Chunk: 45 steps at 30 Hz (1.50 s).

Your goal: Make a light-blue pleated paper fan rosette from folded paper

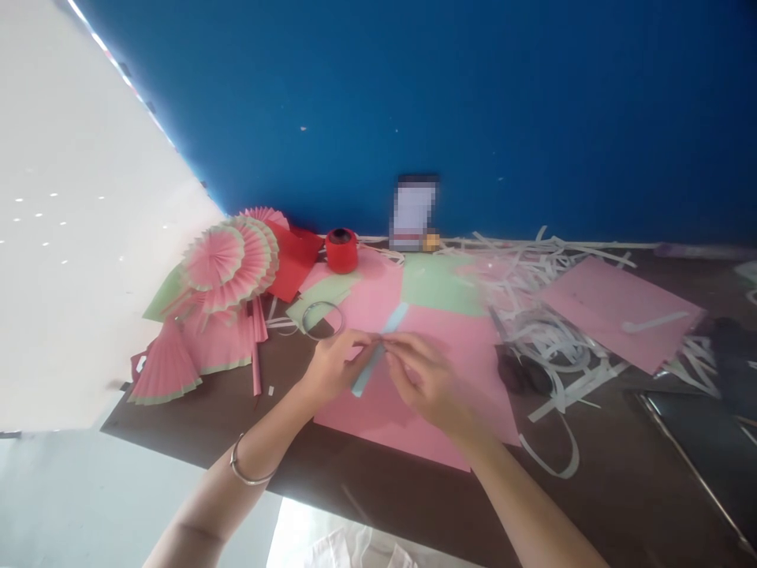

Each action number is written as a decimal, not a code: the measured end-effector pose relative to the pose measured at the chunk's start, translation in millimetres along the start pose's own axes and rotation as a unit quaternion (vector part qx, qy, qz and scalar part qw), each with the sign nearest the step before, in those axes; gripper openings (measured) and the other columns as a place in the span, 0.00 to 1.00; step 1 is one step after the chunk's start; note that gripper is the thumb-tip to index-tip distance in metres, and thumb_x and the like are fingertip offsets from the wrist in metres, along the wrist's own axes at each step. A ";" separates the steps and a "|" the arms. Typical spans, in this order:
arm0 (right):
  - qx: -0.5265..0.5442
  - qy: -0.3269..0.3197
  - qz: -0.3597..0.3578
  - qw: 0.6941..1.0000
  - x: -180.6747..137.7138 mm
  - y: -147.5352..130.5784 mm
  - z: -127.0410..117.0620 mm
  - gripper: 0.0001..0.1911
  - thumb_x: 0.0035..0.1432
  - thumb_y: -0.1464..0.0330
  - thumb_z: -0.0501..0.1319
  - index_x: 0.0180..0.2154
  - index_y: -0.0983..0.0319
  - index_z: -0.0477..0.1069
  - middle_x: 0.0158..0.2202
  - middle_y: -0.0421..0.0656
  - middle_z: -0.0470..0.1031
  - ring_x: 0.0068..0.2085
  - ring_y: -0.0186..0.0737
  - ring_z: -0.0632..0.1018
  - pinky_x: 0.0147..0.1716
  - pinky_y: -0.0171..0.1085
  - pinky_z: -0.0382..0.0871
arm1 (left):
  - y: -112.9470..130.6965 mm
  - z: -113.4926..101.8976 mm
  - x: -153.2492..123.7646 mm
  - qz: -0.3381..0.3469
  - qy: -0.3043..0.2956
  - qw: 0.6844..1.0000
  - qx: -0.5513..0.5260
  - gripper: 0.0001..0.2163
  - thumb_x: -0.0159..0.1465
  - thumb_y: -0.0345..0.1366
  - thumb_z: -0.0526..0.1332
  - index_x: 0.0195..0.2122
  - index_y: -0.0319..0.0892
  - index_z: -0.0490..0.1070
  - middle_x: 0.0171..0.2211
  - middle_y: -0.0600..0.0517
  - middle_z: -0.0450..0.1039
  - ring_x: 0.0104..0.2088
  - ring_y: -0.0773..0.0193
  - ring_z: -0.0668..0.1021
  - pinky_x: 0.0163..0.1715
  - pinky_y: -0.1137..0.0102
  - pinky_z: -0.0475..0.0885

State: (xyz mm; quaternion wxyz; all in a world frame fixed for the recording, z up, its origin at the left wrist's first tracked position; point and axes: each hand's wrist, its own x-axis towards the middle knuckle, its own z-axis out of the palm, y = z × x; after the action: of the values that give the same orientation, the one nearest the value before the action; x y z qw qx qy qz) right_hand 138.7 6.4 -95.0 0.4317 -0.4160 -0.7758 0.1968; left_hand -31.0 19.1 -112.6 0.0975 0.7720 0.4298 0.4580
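Note:
A narrow pale blue paper strip (367, 375) runs at a slant over a large pink paper sheet (461, 379). My left hand (338, 361) comes in from the lower left, its thumb and fingers pinched at the strip's middle. From the other side my right hand (421, 375) pinches at the same spot, its fingertips meeting those of the left. The fingers cover the strip's middle, so any small thing between them is hidden. Both ends of the strip show, above and below the hands. A green paper sheet (443, 282) lies behind them on the pink one.
Pleated pink fans with green edges (214, 260) are heaped at left, beside red paper (296, 256). A red tape roll (341, 252) stands near the blue wall. White paper strips (550, 347), dark scissors (523, 372) and a pink sheet (620, 308) lie on the right.

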 end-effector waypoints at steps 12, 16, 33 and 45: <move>0.036 0.030 0.072 0.996 4.0 -6.7 -7.1 0.09 0.60 0.71 0.52 0.34 0.60 0.71 0.36 0.44 0.74 0.37 0.38 0.76 0.37 0.38 0.72 | -2.8 1.7 -1.5 -0.012 -0.014 1.000 -0.016 0.03 0.58 0.29 0.58 0.32 0.42 0.64 0.32 0.53 0.78 0.32 0.68 0.79 0.26 0.78 0.73; -0.026 0.040 0.023 0.999 2.4 -2.3 -5.6 0.09 0.59 0.72 0.52 0.37 0.59 0.70 0.37 0.45 0.73 0.38 0.39 0.75 0.40 0.40 0.71 | -1.8 0.1 -1.1 -0.019 -0.018 0.999 -0.023 0.02 0.59 0.30 0.57 0.32 0.42 0.64 0.33 0.53 0.78 0.32 0.69 0.79 0.26 0.78 0.73; 0.103 0.017 0.216 0.971 5.8 -2.2 1.0 0.08 0.55 0.64 0.58 0.31 0.56 0.76 0.45 0.43 0.69 0.40 0.39 0.74 0.35 0.38 0.72 | 0.8 -0.7 3.1 0.039 -0.013 0.999 -0.007 0.03 0.59 0.29 0.58 0.31 0.43 0.65 0.31 0.54 0.78 0.31 0.69 0.79 0.29 0.77 0.73; 0.081 0.036 0.179 0.980 2.3 -3.6 5.8 0.08 0.58 0.65 0.55 0.30 0.58 0.70 0.42 0.44 0.69 0.43 0.40 0.73 0.41 0.40 0.69 | -0.9 0.8 -0.6 0.084 -0.016 0.996 0.024 0.04 0.59 0.28 0.57 0.29 0.42 0.65 0.31 0.51 0.78 0.31 0.67 0.79 0.27 0.76 0.72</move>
State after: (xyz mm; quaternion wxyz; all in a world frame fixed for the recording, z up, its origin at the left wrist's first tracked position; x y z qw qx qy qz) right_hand 131.6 6.6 -94.6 0.4498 -0.5181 -0.6543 0.3181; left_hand -31.0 19.4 -113.9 0.0474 0.8146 0.3726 0.4421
